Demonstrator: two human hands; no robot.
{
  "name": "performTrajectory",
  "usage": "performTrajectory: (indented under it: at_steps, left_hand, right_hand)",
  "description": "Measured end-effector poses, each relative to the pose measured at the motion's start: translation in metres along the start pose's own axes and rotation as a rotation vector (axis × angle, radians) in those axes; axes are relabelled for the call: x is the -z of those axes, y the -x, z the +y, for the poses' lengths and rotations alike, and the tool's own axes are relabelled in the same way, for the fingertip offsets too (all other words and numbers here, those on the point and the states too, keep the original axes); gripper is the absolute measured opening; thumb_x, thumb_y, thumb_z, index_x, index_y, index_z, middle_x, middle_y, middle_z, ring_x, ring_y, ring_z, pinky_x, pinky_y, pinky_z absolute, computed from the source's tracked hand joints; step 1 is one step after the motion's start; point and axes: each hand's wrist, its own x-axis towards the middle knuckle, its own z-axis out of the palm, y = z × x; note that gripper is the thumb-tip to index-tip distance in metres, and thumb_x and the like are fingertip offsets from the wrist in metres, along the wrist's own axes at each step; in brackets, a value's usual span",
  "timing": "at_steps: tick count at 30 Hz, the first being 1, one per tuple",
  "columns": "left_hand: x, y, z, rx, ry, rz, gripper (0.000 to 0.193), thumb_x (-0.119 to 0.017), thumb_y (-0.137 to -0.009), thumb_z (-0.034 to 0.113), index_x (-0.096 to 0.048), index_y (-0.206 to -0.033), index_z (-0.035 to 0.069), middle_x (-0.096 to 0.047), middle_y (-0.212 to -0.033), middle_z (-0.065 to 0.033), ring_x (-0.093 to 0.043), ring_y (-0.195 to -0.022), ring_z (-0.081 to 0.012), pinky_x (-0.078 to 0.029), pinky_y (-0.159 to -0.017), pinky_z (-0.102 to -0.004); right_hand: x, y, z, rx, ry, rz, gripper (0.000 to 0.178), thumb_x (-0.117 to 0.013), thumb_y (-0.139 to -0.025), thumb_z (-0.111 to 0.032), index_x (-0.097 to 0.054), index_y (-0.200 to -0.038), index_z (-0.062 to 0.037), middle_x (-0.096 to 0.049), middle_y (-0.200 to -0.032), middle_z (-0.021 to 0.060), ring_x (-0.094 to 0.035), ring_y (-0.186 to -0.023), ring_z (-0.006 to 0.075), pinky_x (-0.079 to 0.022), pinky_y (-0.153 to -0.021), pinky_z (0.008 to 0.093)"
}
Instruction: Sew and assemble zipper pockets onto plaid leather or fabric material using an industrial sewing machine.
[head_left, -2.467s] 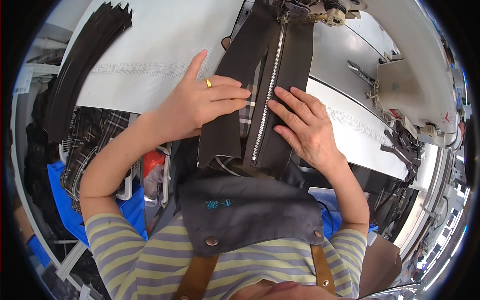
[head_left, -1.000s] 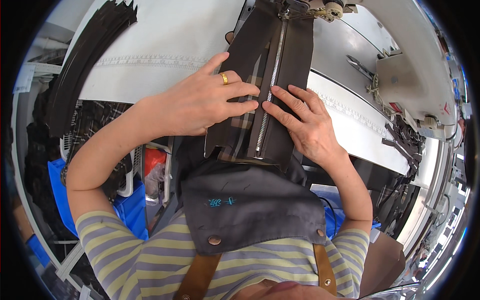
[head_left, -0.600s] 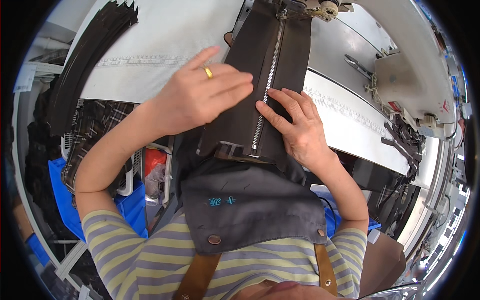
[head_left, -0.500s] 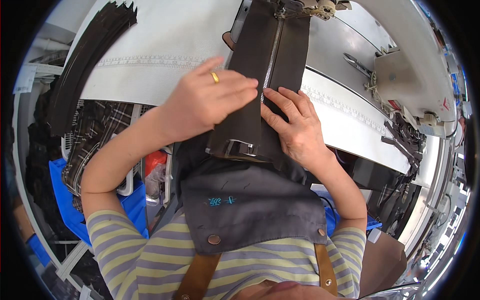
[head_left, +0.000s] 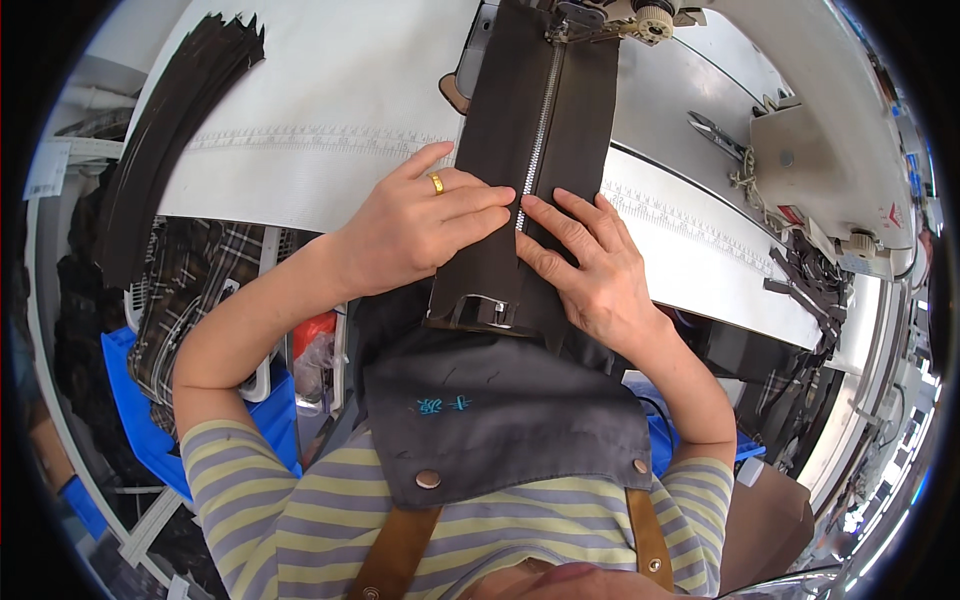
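A dark brown strip of fabric [head_left: 494,130] with a metal-toothed zipper [head_left: 541,130] down its middle runs from the sewing machine's presser foot [head_left: 560,30] toward my apron. On the strip's left half, my left hand [head_left: 430,220] rests with fingers stretched out, fingertips touching beside the zipper; a gold ring is on one finger and its thumb is hidden. Across the zipper, my right hand [head_left: 595,265] lies with fingers spread, thumb and forefinger tips at the teeth. A silver metal piece [head_left: 492,310] shows at the strip's near end.
The sewing machine's white body [head_left: 840,120] stands at the right, with snips [head_left: 715,133] beside it. Dark strips [head_left: 175,150] are stacked at the table's far left; scraps [head_left: 810,290] lie at right. Blue bins [head_left: 150,430] and plaid fabric [head_left: 195,300] sit below the table edge.
My left hand has come down onto the fabric, fingertips now at the zipper. My right hand has shifted slightly nearer to me, and the strip's near end has moved a little toward me.
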Motion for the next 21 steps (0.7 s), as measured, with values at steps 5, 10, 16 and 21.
performTrajectory:
  at_steps: [5,10,16,21]
  left_hand:
    - [0.000,0.002,-0.003,-0.012,0.022,-0.012,0.033,-0.063,-0.072,0.007,-0.064,-0.105,0.005,-0.064,-0.116,-0.0070,-0.064,-0.096,-0.0207,-0.038,-0.100,-0.0480]
    - [0.005,0.003,-0.003,-0.007,0.056,-0.066,0.035,-0.062,-0.072,0.005,-0.064,-0.108,0.006,-0.062,-0.121,-0.0057,-0.063,-0.100,-0.0191,-0.031,-0.105,-0.0504]
    - [0.013,-0.024,-0.033,-0.103,-0.193,-0.102,0.030,-0.063,-0.079,0.011,-0.065,-0.110,0.009,-0.061,-0.123,0.0002,-0.059,-0.108,-0.0168,-0.027,-0.106,-0.0548]
    - [-0.020,-0.069,-0.086,0.106,-0.304,0.116,0.028,-0.064,-0.083,0.020,-0.063,-0.109,0.010,-0.063,-0.113,0.0000,-0.058,-0.103,-0.0176,-0.027,-0.104,-0.0565]
  right_hand:
    - [0.001,-0.001,0.000,-0.040,-0.047,0.012,0.046,-0.062,-0.073,-0.005,-0.063,-0.117,-0.0156,-0.053,-0.131,0.0058,-0.048,-0.119,0.0299,-0.039,-0.100,0.0522]
    - [0.004,-0.002,-0.003,-0.025,0.013,-0.060,0.055,-0.060,-0.076,-0.006,-0.056,-0.129,-0.0182,-0.049,-0.134,0.0048,-0.046,-0.121,0.0284,-0.036,-0.103,0.0505]
    - [0.008,-0.003,-0.003,-0.024,-0.065,-0.077,0.052,-0.059,-0.075,-0.007,-0.058,-0.126,-0.0151,-0.049,-0.133,0.0079,-0.044,-0.122,0.0288,-0.036,-0.103,0.0481]
    - [0.007,-0.005,-0.002,0.011,-0.095,-0.049,0.049,-0.059,-0.074,-0.009,-0.060,-0.123,-0.0094,-0.053,-0.126,0.0092,-0.047,-0.116,0.0281,-0.040,-0.097,0.0445]
